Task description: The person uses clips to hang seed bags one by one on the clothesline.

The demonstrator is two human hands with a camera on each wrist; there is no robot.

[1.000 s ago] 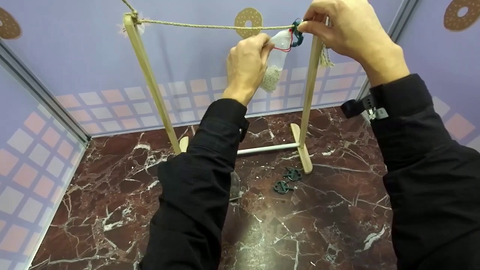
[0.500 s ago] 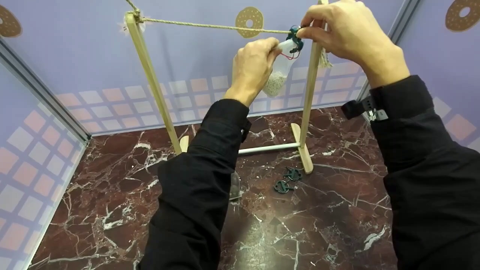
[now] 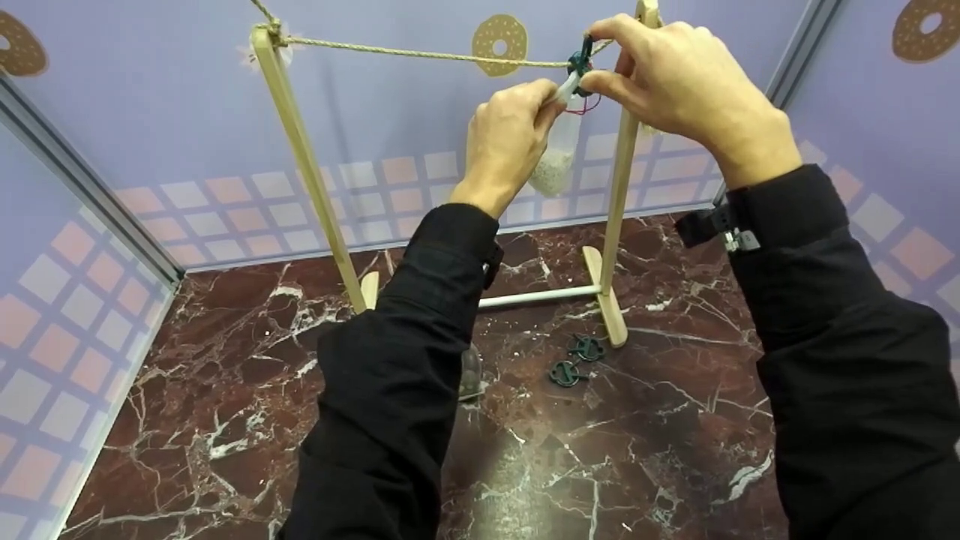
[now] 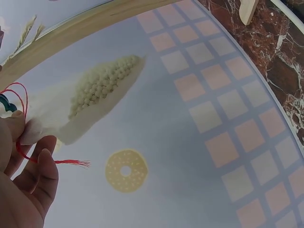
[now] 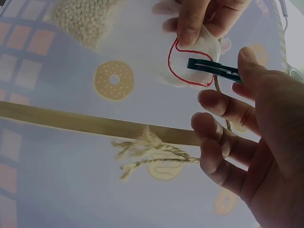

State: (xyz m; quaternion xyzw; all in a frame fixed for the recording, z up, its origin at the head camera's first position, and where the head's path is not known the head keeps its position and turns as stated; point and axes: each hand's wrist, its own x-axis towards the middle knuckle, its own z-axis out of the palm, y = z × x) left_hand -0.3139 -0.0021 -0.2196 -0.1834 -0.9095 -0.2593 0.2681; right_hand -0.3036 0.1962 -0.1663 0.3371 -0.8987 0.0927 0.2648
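In the head view, my left hand (image 3: 510,142) pinches the top of a sheer white drawstring bag (image 3: 553,169) just below the rope (image 3: 420,52). Small pale pellets fill the bag's lower end, as the left wrist view shows of the bag (image 4: 102,90). A red drawstring (image 5: 172,64) loops around its mouth. My right hand (image 3: 690,94) pinches a dark green clip (image 3: 579,61) between thumb and forefinger, at the rope near the right post. From the right wrist, the clip (image 5: 209,65) lies across the bag's top; whether it bites the cloth I cannot tell.
The rope runs between two wooden posts (image 3: 304,165) joined low down by a white bar (image 3: 540,296). Two dark green clips (image 3: 566,373) lie on the marbled surface (image 3: 637,450). A grey bumpy object (image 3: 471,371) is half hidden by my left sleeve. Patterned panels enclose the sides.
My left hand and the bag have moved slightly right and down. My right hand has shifted left and down, turning the clip more upright, with the bag's top gathered against it.
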